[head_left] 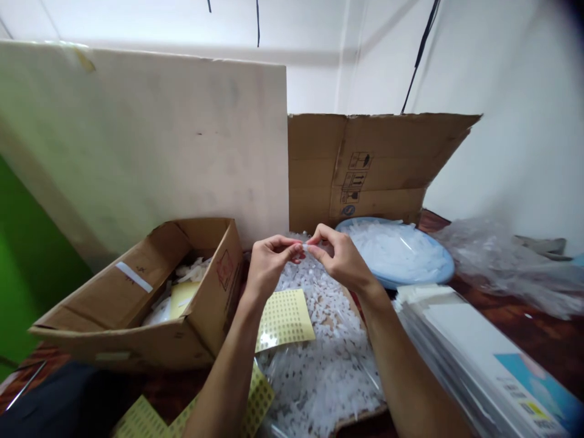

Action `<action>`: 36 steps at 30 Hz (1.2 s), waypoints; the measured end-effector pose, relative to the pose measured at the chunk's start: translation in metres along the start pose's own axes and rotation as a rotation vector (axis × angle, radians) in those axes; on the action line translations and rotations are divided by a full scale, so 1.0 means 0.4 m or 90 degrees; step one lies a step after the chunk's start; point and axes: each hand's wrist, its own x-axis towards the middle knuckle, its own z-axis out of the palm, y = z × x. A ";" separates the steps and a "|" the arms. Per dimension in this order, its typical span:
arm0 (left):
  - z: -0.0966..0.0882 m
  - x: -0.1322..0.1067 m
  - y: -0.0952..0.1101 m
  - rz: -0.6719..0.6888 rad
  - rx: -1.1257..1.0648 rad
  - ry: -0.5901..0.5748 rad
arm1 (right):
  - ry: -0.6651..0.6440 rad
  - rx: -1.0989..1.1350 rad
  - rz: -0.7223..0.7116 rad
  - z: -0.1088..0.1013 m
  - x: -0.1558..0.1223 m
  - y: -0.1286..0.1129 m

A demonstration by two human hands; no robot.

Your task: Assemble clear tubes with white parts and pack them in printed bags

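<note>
My left hand (267, 263) and my right hand (337, 255) meet at the fingertips above a clear bag of small white plastic pieces (319, 340). Together they pinch one tiny white piece (304, 246) between thumbs and forefingers. Under my left forearm a yellow sticker sheet with rows of small dots (285, 316) rests on the bag. More yellow sheets (146, 420) lie at the near edge.
An open cardboard box (137, 292) with white scraps and a yellow sheet stands at the left. A light blue basin of white pieces (396, 249) sits behind my right hand. Stacked plastic-wrapped packs (479, 359) lie right, crumpled clear plastic (506, 261) beyond. A pale board (137, 146) and cardboard flap (365, 164) stand behind.
</note>
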 end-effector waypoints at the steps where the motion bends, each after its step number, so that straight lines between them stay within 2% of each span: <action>1: 0.000 0.002 -0.004 -0.011 -0.018 -0.009 | 0.003 -0.011 -0.003 0.002 0.000 0.000; 7: -0.013 0.006 -0.009 -0.051 -0.011 -0.052 | 0.008 -0.032 0.005 0.024 0.011 0.013; 11: -0.019 0.011 -0.019 -0.052 -0.045 -0.070 | -0.007 0.049 0.020 0.034 0.017 0.043; 13: -0.017 0.014 -0.042 -0.058 -0.021 -0.086 | 0.027 0.105 0.021 0.031 0.018 0.055; 15: -0.010 0.015 -0.081 -0.069 0.069 -0.119 | 0.096 0.159 0.012 0.020 0.020 0.059; 17: -0.002 0.011 -0.133 -0.062 0.249 -0.172 | 0.148 0.199 0.005 0.002 0.021 0.056; 20: 0.005 -0.005 -0.207 -0.029 0.523 -0.228 | 0.179 0.201 0.004 -0.024 0.022 0.054; 23: 0.006 -0.020 -0.245 -0.036 0.620 -0.251 | 0.191 0.191 0.020 -0.037 0.020 0.059; 27: 0.008 -0.027 -0.250 -0.041 0.683 -0.280 | 0.196 0.176 0.023 -0.039 0.019 0.052; 30: 0.009 -0.032 -0.251 -0.049 0.693 -0.266 | 0.185 0.173 0.009 -0.038 0.018 0.037; 33: 0.004 -0.029 -0.245 -0.053 0.659 -0.240 | 0.179 0.152 0.003 -0.032 0.016 0.033; 36: -0.005 -0.006 -0.208 -0.036 0.576 -0.208 | 0.184 0.110 0.009 -0.027 0.015 0.039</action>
